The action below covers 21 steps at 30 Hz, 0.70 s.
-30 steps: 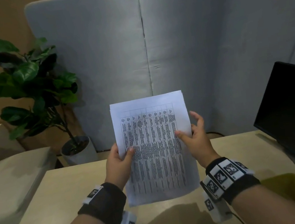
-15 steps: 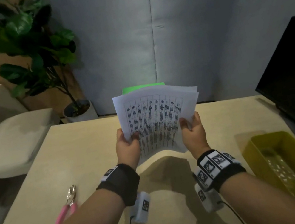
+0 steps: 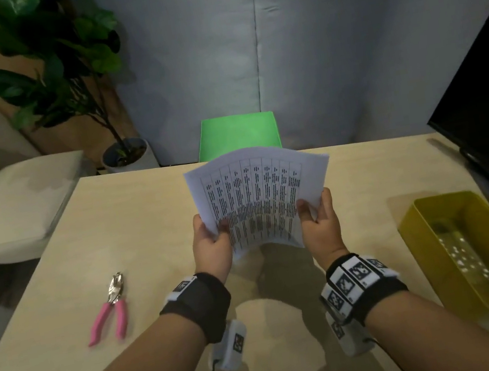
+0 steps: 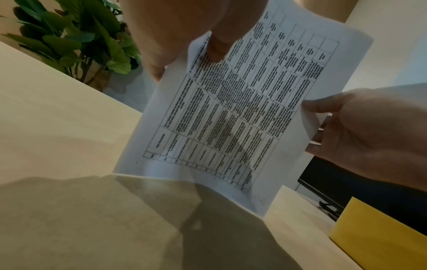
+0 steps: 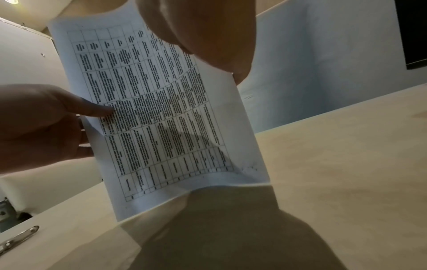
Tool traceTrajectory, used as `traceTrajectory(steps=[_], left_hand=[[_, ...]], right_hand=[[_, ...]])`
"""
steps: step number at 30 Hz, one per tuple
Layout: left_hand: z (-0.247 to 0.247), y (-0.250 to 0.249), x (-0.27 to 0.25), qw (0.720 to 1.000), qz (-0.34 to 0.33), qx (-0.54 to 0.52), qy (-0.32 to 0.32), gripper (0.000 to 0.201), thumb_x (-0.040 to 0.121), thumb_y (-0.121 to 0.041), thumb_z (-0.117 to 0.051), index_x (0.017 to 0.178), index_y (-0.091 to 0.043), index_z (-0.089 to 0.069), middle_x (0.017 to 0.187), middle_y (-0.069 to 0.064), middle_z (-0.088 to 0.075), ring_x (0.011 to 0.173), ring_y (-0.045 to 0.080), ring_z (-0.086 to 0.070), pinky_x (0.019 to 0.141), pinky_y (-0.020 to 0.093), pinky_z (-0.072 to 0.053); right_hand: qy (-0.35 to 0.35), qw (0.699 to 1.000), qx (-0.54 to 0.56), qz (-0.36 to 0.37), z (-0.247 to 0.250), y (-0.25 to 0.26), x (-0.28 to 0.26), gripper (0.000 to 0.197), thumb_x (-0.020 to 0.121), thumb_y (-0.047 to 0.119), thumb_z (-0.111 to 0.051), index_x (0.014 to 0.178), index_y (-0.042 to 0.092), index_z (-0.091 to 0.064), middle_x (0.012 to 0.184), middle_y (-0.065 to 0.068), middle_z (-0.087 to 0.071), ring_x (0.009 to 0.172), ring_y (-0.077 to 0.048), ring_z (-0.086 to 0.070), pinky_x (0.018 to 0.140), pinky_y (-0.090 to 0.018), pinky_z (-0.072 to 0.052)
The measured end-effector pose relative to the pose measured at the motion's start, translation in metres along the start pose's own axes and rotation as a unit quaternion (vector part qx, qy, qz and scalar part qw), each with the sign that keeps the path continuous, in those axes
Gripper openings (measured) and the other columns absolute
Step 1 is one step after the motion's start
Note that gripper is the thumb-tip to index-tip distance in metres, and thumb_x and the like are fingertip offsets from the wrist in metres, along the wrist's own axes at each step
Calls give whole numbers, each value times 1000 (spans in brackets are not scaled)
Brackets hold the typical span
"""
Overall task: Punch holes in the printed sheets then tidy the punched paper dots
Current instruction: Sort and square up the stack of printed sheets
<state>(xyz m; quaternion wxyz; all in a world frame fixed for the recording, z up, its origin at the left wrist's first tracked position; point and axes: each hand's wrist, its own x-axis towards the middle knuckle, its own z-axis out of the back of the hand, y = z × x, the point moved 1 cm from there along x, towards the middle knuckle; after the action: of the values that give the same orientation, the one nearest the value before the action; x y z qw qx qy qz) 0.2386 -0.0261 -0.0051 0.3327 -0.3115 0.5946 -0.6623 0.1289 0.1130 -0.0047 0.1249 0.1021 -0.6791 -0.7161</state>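
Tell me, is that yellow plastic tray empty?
Not empty: small white paper dots lie scattered across the floor of the yellow plastic tray.

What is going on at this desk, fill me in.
A person holds a stack of printed sheets upright in both hands, the left hand and right hand pinching its side edges, its bottom edge resting on the table. The pink-handled hole punch lies untouched to the left. A yellow tray with paper dots sits to the right.

Grey panels [image 3: 278,48]; plant [image 3: 50,56] (potted).
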Motion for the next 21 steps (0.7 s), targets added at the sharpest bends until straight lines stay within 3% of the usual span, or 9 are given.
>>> traceTrajectory(steps=[4, 6, 8, 10, 14, 16, 19, 21], left_hand=[[0, 4, 3, 1000, 4, 10, 4, 20, 96, -5, -46, 106, -19, -37, 92, -13, -52, 81, 1, -54, 57, 3, -43], [0, 5, 1, 1000, 2, 22, 9, 23, 96, -4, -45, 108, -21, -36, 95, -9, -52, 86, 8, -53, 66, 13, -45], [-1, 4, 1, 1000, 0, 21, 8, 23, 97, -4, -45, 109, -22, -36, 100, -5, -52, 88, 9, -53, 78, 22, -43], [0, 6, 0, 1000, -2, 20, 3, 22, 97, -6, -45, 109, -22, -36, 105, -2, -53, 90, 11, -53, 82, 24, -41], [1, 12, 5, 1000, 2, 27, 8, 23, 97, -8, -46, 110, -23, -35, 110, 2, -53, 100, 19, -53, 82, 27, -43], [2, 14, 9, 999, 6, 41, 11, 24, 97, -10, -46, 110, -27, -35, 109, 1, -53, 99, 18, -53, 83, 29, -44], [7, 14, 16, 999, 2, 48, -1, 21, 97, -11, -46, 107, -28, -38, 98, -4, -57, 94, 20, -57, 83, 33, -48], [15, 11, 21, 998, -5, 52, -18, 17, 97, -10, -46, 105, -24, -41, 90, -7, -58, 85, 19, -58, 74, 30, -50]], right_hand=[[14, 1000, -11, 9, 1, -4, -1, 18, 97, 15, -49, 110, 15, -36, 112, -2, -55, 96, -9, -56, 91, -33, -50], [22, 1000, -10, 0, 0, -9, -2, 21, 97, 19, -49, 113, 17, -35, 112, 0, -54, 97, -10, -55, 93, -36, -49], [21, 1000, -15, 0, 0, -11, 1, 23, 97, 19, -48, 115, 17, -34, 111, 1, -52, 94, -9, -53, 86, -28, -51], [25, 999, -30, 7, 0, -12, 2, 26, 98, 20, -47, 118, 12, -33, 114, -1, -52, 96, -10, -54, 76, -19, -49], [34, 998, -50, -4, -2, -16, 0, 29, 97, 19, -49, 121, 11, -35, 121, -6, -54, 105, -17, -55, 88, -33, -51], [37, 997, -61, -24, -5, -16, 0, 40, 97, 22, -48, 131, 7, -32, 123, -6, -52, 109, -20, -53, 94, -38, -49], [38, 995, -87, -8, -10, -10, 7, 31, 99, 18, -45, 124, 5, -33, 112, -4, -53, 100, -22, -54, 87, -37, -49], [46, 994, -100, -1, -16, -4, 11, 25, 99, 17, -43, 119, 5, -34, 108, -5, -54, 95, -23, -55, 86, -44, -52]])
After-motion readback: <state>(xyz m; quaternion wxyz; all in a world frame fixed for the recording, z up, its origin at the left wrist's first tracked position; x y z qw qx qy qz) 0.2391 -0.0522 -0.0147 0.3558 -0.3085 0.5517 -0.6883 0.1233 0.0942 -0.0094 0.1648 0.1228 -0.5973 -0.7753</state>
